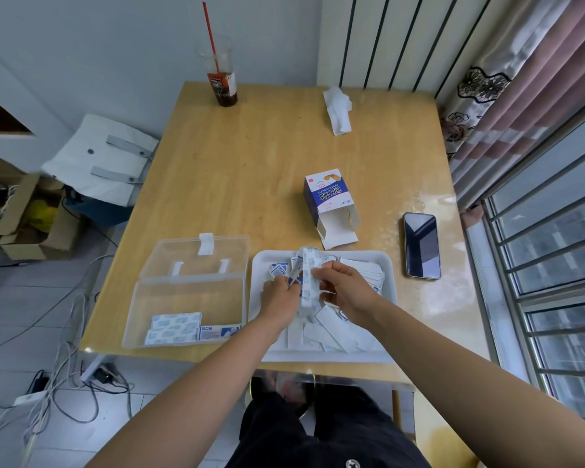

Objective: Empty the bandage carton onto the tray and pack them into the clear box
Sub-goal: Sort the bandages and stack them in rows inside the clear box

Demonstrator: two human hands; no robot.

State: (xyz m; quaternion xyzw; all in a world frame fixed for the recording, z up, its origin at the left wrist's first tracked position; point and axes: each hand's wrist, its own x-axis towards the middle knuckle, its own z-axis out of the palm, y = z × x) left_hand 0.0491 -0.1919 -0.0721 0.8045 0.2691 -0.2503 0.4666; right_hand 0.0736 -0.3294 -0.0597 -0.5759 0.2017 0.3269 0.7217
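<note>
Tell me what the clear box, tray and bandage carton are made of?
The clear box looks like hard, glossy plastic; the table shows through it. The tray is probably plastic, smooth white, rounded rim. The bandage carton looks like thin printed cardboard; its open flaps are folded.

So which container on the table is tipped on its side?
The blue-and-white bandage carton, its open end facing the tray; the clear box and tray lie flat.

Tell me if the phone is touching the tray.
Apart. The head view shows a strip of bare table between the phone and the tray, along the tray's right rim.
</note>
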